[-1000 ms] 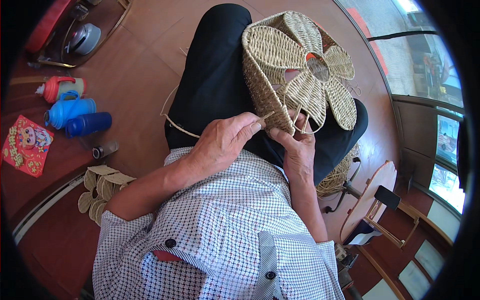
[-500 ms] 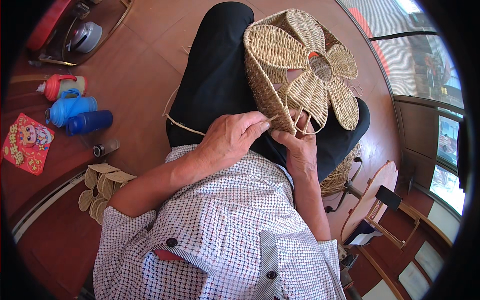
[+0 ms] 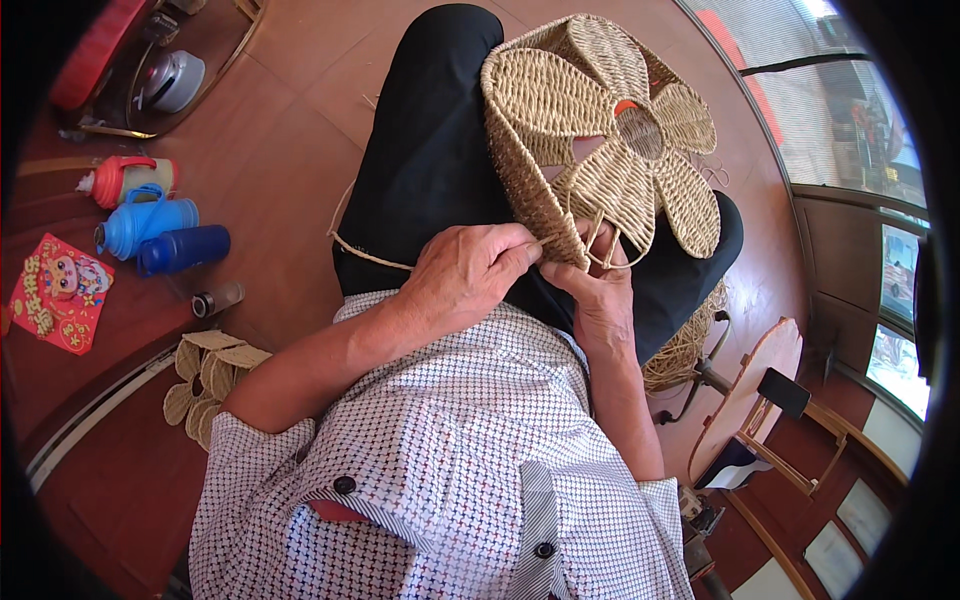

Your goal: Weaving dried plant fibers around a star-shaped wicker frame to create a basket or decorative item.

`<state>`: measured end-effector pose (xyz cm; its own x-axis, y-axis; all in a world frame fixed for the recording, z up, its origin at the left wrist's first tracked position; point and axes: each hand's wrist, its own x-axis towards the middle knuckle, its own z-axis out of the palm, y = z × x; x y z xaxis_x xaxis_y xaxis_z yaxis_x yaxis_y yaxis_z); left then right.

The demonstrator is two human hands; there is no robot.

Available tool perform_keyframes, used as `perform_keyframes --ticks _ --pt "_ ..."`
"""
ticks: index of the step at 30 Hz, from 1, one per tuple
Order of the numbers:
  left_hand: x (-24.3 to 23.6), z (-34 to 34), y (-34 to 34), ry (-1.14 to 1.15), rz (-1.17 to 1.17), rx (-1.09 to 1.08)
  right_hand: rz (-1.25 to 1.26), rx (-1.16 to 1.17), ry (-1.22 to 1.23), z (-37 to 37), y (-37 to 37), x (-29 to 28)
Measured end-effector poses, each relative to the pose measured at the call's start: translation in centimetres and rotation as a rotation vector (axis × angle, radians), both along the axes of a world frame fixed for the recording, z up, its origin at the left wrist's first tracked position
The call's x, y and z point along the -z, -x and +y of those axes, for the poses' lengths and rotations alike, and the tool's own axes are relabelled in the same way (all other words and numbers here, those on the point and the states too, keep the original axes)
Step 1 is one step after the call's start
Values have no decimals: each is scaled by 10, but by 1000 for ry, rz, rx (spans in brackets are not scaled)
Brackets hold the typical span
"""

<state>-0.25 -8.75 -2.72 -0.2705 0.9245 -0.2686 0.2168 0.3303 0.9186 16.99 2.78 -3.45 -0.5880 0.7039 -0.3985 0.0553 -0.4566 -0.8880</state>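
Observation:
A woven straw basket with a flower-shaped woven face rests tilted on my lap, mostly over the right leg. At its near lower edge my left hand pinches a strand of straw cord. The cord's long tail trails left across my dark trousers. My right hand grips the basket's near corner, thumb on the outer side and the other fingers partly hidden behind it. A loop of cord stands out just above the right hand's fingers.
A heap of loose straw cord lies to the right, by a wooden stool-like board. On the left are a red flask, a light blue jug, a dark blue bottle and another flower-shaped woven piece.
Both hands keep nearly the same place and grip. The basket's upper part has shifted very slightly up and left, and the view has turned a little.

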Motion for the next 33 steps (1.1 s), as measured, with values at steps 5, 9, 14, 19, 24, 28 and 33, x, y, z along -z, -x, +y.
perform_keyframes --ticks 5,9,14,19,24,28,33 --pt "4 1 -4 -88 123 -37 16 -13 12 0 -2 1" --pt "2 5 -4 -65 135 -29 14 -23 19 0 -3 3" --pt "2 8 -11 -189 382 -109 17 -22 14 -1 -6 7" --pt "2 11 -13 -224 448 -112 14 -16 6 -2 -6 12" --pt "1 13 -12 -220 406 -94 -7 -12 6 -2 -6 10" --pt "3 16 -15 -269 482 -127 -6 -19 3 -2 -7 11" --pt "8 18 -18 -358 719 -127 22 2 19 -3 -7 12"
